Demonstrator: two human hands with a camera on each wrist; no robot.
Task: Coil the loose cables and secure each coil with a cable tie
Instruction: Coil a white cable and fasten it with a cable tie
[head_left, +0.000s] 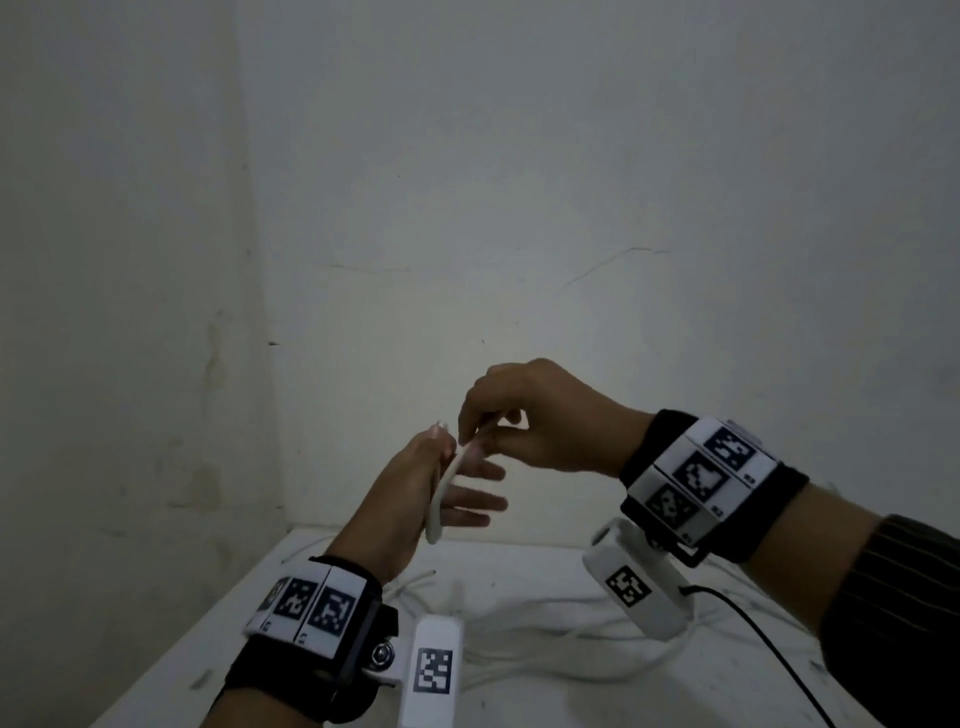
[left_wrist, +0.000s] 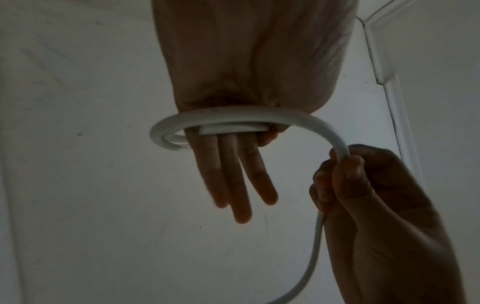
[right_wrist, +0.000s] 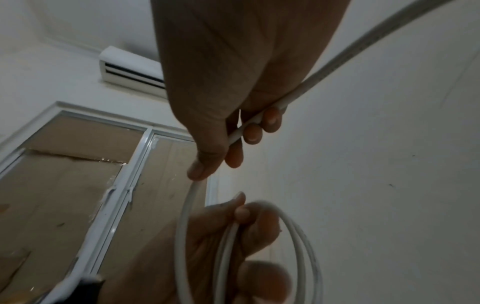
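Observation:
A white cable (head_left: 441, 499) is wound in loops round my raised left hand (head_left: 470, 470). In the left wrist view the loops (left_wrist: 233, 116) cross the palm and the three visible fingers (left_wrist: 233, 174) point straight out. In the right wrist view the left thumb (right_wrist: 240, 209) pins the loops (right_wrist: 298, 236) against the hand. My right hand (head_left: 483, 426), just above and to the right, grips the free run of the same cable (right_wrist: 244, 126) between thumb and curled fingers. From there the cable trails down out of view (left_wrist: 315, 246). No cable tie is visible.
Below the hands is a white table (head_left: 208, 649) with more loose white cables (head_left: 545, 623) lying on it. A thin black lead (head_left: 753, 634) runs from the right wrist camera. Walls stand close at the left and behind. An air conditioner (right_wrist: 130, 70) hangs high on the wall.

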